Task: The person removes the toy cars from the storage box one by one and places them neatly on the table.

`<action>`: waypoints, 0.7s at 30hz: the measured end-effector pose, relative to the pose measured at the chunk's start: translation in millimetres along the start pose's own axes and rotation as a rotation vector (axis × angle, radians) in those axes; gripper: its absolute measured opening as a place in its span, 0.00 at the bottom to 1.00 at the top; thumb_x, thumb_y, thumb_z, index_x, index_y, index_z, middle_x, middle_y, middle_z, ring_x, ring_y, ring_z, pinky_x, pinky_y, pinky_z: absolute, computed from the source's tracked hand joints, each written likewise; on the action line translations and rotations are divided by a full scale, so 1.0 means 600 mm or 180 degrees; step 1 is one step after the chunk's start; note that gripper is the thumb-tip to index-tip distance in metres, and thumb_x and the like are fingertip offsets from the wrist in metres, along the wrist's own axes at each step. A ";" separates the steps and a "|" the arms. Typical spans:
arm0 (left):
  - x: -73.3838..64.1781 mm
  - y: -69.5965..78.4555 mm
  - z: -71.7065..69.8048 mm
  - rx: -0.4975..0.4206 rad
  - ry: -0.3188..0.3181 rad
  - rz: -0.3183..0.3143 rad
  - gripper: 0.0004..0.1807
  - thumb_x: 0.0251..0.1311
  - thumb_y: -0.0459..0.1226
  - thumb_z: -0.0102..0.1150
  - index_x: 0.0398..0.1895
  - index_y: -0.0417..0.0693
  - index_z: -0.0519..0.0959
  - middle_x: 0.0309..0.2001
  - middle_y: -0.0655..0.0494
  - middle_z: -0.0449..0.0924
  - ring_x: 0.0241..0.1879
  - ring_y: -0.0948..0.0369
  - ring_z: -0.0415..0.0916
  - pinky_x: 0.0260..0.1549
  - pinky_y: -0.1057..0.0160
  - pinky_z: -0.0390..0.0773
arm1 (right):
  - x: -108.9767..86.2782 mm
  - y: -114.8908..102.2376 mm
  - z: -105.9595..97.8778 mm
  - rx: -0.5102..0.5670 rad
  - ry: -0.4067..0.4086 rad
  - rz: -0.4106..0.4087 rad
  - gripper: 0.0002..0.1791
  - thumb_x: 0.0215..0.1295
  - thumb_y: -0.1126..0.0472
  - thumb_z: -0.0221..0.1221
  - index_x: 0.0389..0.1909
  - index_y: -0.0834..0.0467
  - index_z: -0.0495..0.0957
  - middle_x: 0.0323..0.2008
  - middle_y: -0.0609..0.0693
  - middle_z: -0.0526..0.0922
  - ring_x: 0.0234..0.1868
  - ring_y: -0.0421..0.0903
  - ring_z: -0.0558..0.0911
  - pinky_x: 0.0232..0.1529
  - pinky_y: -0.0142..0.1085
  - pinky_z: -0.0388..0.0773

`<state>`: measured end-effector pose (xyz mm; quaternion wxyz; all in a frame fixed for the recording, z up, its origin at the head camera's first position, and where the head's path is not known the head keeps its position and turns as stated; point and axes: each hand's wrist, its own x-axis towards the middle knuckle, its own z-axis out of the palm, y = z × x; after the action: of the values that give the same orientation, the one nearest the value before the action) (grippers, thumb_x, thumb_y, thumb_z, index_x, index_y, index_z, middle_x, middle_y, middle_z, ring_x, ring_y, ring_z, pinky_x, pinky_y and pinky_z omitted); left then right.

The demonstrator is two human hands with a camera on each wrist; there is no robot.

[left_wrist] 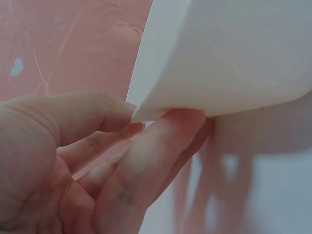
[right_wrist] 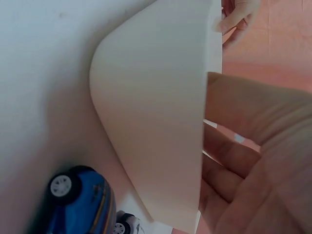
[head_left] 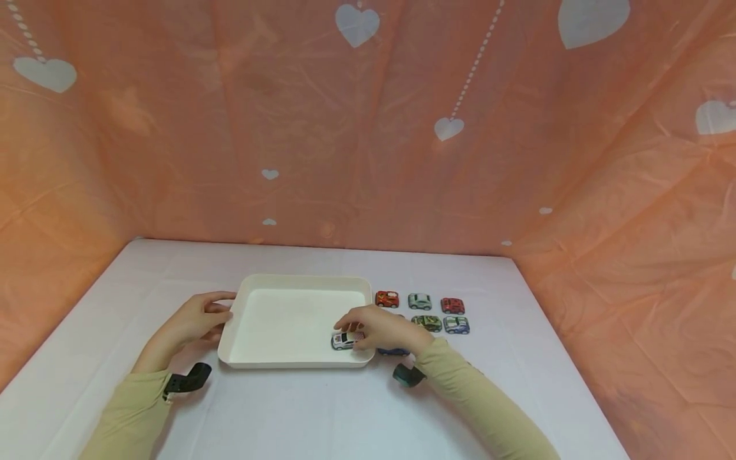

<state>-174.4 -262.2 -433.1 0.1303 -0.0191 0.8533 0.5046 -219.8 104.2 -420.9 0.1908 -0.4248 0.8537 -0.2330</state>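
A cream, rounded-corner tray (head_left: 282, 322) lies on the white-covered table. At its left side, my left hand (head_left: 192, 322) pinches the rim; the left wrist view has one digit at the edge and another under the tray wall (left_wrist: 214, 78). My right hand (head_left: 382, 327) reaches over the right wall and holds a small white toy car (head_left: 343, 342) low inside the tray, thumb on the near side and fingers on the far side. In the right wrist view the tray wall (right_wrist: 151, 97) hides that car and the fingertips.
Right of the tray stand several toy cars, among them an orange-red one (head_left: 387, 299), a silver one (head_left: 420, 301), a red one (head_left: 453, 305) and a green patterned one (head_left: 427, 323). A blue car (right_wrist: 83, 204) sits beneath my right wrist. Orange curtains (head_left: 368, 191) surround the table.
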 end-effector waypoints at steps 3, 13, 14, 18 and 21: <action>0.000 0.000 0.000 0.0003 0.0013 -0.0002 0.29 0.66 0.31 0.53 0.68 0.31 0.59 0.51 0.28 0.73 0.35 0.56 0.79 0.27 0.59 0.80 | 0.000 0.003 0.002 0.0014 0.0021 0.0004 0.25 0.54 0.70 0.67 0.55 0.57 0.78 0.47 0.44 0.80 0.45 0.39 0.77 0.46 0.28 0.72; -0.002 -0.005 0.001 0.0055 0.0026 0.0093 0.29 0.65 0.30 0.53 0.68 0.30 0.59 0.51 0.29 0.74 0.35 0.56 0.79 0.25 0.60 0.80 | 0.003 0.011 0.011 -0.0147 0.0122 -0.0093 0.24 0.51 0.74 0.64 0.50 0.55 0.80 0.41 0.41 0.79 0.40 0.38 0.76 0.42 0.26 0.72; -0.002 -0.005 0.001 0.0063 0.0030 0.0089 0.29 0.65 0.31 0.52 0.68 0.30 0.59 0.51 0.29 0.73 0.35 0.56 0.79 0.26 0.60 0.80 | 0.004 0.012 0.012 -0.0156 0.0134 -0.0083 0.24 0.51 0.74 0.64 0.50 0.55 0.80 0.41 0.41 0.79 0.40 0.38 0.76 0.42 0.26 0.72; -0.002 -0.004 0.002 0.0064 0.0052 0.0065 0.29 0.65 0.31 0.52 0.68 0.31 0.59 0.52 0.29 0.73 0.35 0.56 0.79 0.26 0.59 0.80 | 0.005 0.014 0.015 -0.0145 0.0174 -0.0014 0.23 0.50 0.74 0.63 0.48 0.54 0.81 0.40 0.39 0.78 0.38 0.39 0.75 0.40 0.27 0.72; -0.003 -0.003 0.002 0.0073 0.0048 0.0087 0.29 0.66 0.31 0.53 0.68 0.30 0.59 0.51 0.29 0.73 0.35 0.56 0.79 0.26 0.59 0.80 | 0.005 0.015 0.015 -0.0103 0.0188 0.0005 0.22 0.50 0.74 0.63 0.47 0.53 0.82 0.40 0.38 0.78 0.38 0.38 0.75 0.40 0.27 0.72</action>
<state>-172.0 -262.3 -435.0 0.1171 -0.0097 0.8602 0.4963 -222.5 104.4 -434.0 0.1587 -0.4201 0.8630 -0.2316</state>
